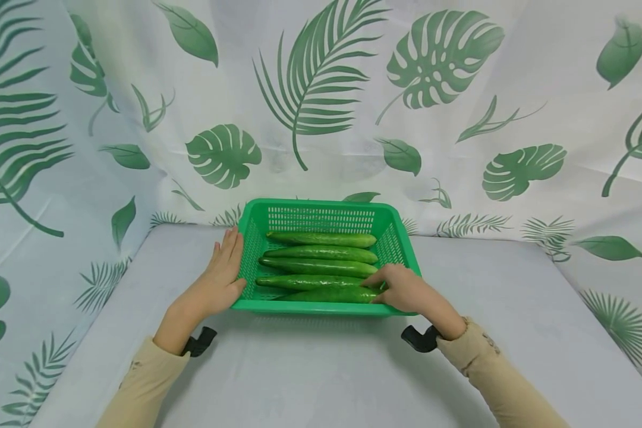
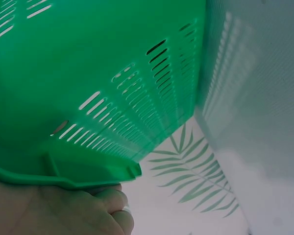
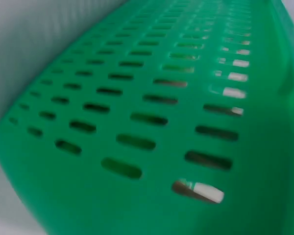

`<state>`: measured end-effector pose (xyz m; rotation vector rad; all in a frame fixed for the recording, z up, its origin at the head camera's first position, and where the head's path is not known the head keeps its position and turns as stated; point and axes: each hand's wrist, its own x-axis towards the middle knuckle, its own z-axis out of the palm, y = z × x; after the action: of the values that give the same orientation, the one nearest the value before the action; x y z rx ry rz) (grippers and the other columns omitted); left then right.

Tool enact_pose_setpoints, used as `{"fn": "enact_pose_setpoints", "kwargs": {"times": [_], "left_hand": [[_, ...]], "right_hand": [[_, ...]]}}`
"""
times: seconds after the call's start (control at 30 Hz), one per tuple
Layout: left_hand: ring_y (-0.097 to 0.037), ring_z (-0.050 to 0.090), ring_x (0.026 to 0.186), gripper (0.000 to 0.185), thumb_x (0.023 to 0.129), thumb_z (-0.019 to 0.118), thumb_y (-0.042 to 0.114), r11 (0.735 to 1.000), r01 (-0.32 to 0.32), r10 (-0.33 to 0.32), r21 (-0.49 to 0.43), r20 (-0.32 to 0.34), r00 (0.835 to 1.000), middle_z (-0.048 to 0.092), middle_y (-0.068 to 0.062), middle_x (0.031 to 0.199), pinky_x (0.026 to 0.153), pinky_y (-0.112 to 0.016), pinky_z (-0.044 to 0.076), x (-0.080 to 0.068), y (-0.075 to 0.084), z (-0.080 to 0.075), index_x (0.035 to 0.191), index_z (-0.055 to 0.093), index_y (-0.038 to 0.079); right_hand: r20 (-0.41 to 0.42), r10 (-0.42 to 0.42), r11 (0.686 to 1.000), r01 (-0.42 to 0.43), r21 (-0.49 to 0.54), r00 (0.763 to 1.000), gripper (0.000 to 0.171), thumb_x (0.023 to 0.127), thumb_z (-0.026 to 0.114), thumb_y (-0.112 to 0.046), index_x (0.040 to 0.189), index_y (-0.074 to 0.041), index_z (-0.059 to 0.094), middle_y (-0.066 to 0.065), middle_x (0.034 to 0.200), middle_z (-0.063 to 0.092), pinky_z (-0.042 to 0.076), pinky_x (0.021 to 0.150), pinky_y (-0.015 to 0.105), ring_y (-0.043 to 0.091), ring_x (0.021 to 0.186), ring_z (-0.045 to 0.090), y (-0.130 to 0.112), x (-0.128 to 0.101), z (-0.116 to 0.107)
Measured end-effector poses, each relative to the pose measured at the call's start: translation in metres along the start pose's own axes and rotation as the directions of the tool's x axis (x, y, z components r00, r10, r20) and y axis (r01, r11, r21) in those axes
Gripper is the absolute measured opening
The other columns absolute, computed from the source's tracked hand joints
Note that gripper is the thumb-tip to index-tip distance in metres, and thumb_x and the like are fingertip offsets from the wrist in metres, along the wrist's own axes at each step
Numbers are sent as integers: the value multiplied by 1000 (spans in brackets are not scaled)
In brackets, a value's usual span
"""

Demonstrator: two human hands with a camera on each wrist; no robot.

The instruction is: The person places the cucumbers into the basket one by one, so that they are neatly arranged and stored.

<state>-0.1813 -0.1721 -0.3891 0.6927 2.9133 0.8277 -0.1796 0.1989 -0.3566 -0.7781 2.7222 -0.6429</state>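
Observation:
A green plastic basket with slotted walls stands on the table, holding several cucumbers side by side. My left hand lies along the basket's left rim with its fingers straight. In the left wrist view, that hand touches the underside of the rim. Over the front right rim, my right hand reaches in. Its bent fingers and thumb pinch the right end of the nearest cucumber. Farther back lie other cucumbers. The right wrist view shows the slotted basket wall; the right hand is hidden there.
The basket stands on a pale grey table, towards its back edge. Behind it and at the sides hangs a white cloth printed with green leaves. A black strap piece shows by the right wrist, another black piece by the left.

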Motion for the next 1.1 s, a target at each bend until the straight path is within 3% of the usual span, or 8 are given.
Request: {"fn": "enact_pose_setpoints", "kwargs": {"times": [0.2,0.47,0.7,0.9,1.1], "left_hand": [[-38,-15,149,81,91,45,3,1000,-5,5,-12,1,1000,-18,-22,161,119,-54,-6,1,-1,2,153,-5,-11],[-35,-16,149,81,91,44,4,1000,-5,5,1,0,1000,-19,-20,161,119,-53,-7,3,-4,4,153,-7,-9],[-35,-17,148,79,91,43,3,1000,-18,18,-7,-5,1000,-18,-23,161,118,-55,-7,1,-4,3,153,-5,-11],[-37,-16,148,81,91,46,4,999,-29,29,-15,8,1000,-17,-23,161,118,-55,-7,2,-5,0,152,-5,-12],[-34,-17,148,79,95,47,8,1000,-30,30,-5,29,999,-18,-22,161,118,-55,-6,4,-7,-2,152,-5,-12]], "right_hand": [[57,27,999,-28,22,998,23,85,75,-7,104,4,76,15,100,74,57,76,37,33,96,69,4,5,4],[31,83,996,-84,34,996,13,83,75,-6,94,1,78,11,90,74,57,71,36,29,88,70,4,6,8],[21,39,998,-39,48,999,18,85,75,-9,99,1,77,12,96,74,57,75,38,30,92,69,2,4,5],[4,50,992,-51,119,999,24,91,70,-12,110,3,73,15,105,72,56,78,40,30,97,68,-3,-9,-20],[-178,63,993,-45,106,982,28,96,66,-19,114,1,72,11,108,72,57,83,43,26,98,68,-4,-34,-59]]}}
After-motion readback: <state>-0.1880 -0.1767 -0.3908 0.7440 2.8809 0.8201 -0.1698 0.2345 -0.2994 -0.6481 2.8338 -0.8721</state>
